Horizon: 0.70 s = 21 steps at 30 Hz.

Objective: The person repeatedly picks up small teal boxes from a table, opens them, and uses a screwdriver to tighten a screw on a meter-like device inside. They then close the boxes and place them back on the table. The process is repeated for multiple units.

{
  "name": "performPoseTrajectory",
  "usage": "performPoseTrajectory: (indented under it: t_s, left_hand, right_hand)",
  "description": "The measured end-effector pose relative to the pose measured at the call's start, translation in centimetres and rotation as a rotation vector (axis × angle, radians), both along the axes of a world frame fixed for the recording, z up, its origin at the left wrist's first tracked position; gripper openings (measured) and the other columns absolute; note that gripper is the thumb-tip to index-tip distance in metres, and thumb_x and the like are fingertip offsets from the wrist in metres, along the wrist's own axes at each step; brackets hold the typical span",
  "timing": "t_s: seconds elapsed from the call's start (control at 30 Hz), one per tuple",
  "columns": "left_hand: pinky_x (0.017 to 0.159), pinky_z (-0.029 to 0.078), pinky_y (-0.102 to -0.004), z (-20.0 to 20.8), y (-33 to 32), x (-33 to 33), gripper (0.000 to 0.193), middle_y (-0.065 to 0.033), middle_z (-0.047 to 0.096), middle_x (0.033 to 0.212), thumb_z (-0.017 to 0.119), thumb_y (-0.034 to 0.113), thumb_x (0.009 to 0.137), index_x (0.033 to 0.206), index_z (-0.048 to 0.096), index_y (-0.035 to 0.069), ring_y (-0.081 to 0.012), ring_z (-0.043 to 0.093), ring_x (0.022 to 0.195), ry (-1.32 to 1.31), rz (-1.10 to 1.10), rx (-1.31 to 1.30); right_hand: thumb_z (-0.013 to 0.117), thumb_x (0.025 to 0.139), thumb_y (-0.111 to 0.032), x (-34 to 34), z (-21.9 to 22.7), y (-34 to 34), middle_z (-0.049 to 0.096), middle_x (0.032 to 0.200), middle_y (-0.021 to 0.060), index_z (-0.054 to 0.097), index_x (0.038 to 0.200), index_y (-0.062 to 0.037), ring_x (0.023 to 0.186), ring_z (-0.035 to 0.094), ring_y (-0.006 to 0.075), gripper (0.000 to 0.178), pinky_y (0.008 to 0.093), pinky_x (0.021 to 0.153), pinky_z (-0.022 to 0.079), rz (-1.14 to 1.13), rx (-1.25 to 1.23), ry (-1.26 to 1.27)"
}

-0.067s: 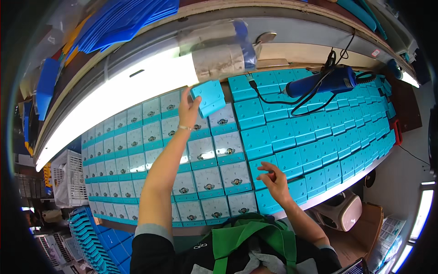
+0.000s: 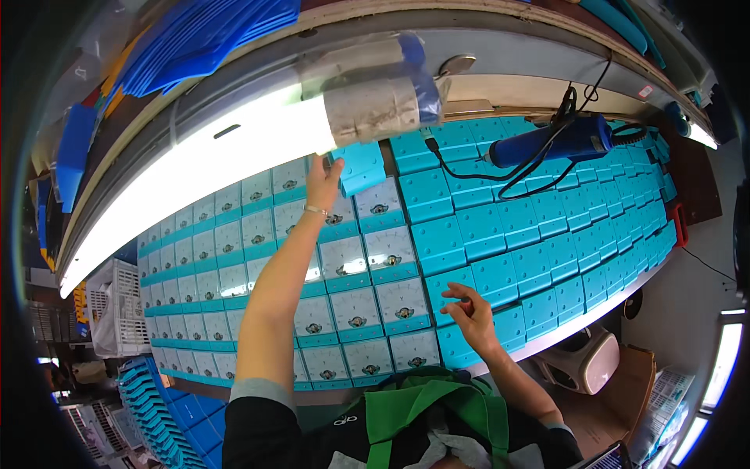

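My left hand reaches to the far edge of the table and grips a teal box-shaped meter housing. Its studded teal side is up, and its far edge is partly hidden behind the lamp. Beneath and beside that hand stand rows of panel meters with clear windows and pale dials. My right hand hovers over the near rows of teal housings, thumb and forefinger apart and the other fingers curled. Nothing clearly shows in it, though a dark spot between its fingers is too small to make out.
A bright tube lamp hangs low across the far left. A blue electric screwdriver with black cables lies above the far-right housings. At the lower right stands a beige stool; at the left, a white crate and stacked teal parts.
My left hand and the meter housing have shifted slightly farther away, so the lamp covers more of it. My right hand has barely moved.
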<state>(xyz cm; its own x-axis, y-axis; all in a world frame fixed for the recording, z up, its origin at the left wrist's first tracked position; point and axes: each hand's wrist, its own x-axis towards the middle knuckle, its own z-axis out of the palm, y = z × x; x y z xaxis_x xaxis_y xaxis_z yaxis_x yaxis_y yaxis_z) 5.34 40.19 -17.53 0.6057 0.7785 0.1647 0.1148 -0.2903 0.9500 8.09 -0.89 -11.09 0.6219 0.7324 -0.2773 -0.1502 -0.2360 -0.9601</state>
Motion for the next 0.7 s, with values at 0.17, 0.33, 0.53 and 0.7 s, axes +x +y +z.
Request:
performPoseTrajectory:
  t_s: [0.17,0.33,0.53,0.7]
  left_hand:
    - [0.082,0.049,-0.0336,-8.2,9.2,2.8,0.055,-0.0119,0.065,0.101,0.062,0.031,0.088,0.135,0.044,0.007,-0.0219,0.063,0.091,0.409,0.034,0.441]
    - [0.088,0.046,-0.0358,-6.5,8.8,5.0,0.042,-0.0179,0.059,0.117,0.063,0.025,0.086,0.122,0.055,0.005,-0.0277,0.059,0.104,0.4,-0.024,0.158]
    - [0.099,0.04,-0.0445,-4.4,1.1,2.0,0.041,-0.0086,0.047,0.136,0.056,0.028,0.09,0.127,0.052,0.011,-0.0267,0.046,0.123,0.486,-0.201,0.847]
    - [0.107,0.027,-0.056,-1.9,-1.8,2.6,0.044,-0.0005,0.033,0.148,0.049,0.038,0.094,0.133,0.049,0.017,-0.0249,0.031,0.136,0.786,-0.391,0.705]
  right_hand:
    - [0.057,0.088,-0.003,-1.2,0.6,-1.5,0.062,0.109,0.016,0.049,0.127,0.0023,0.081,0.065,0.0152,0.04,0.025,0.071,0.052,-0.026,-0.073,0.2]
    - [0.056,0.087,-0.002,-1.4,1.2,-2.3,0.062,0.108,0.0162,0.048,0.126,0.0033,0.081,0.065,0.0152,0.041,0.0252,0.071,0.052,-0.093,-0.143,0.233]
    - [0.057,0.086,-0.002,-1.7,0.9,-1.4,0.063,0.106,0.0151,0.048,0.125,0.004,0.08,0.064,0.013,0.041,0.0237,0.07,0.051,-0.021,-0.164,0.227]
    - [0.057,0.086,-0.003,-2.5,0.5,-1.1,0.065,0.102,0.0127,0.05,0.124,0.0044,0.079,0.064,0.0109,0.039,0.0227,0.067,0.05,0.048,-0.135,0.154]
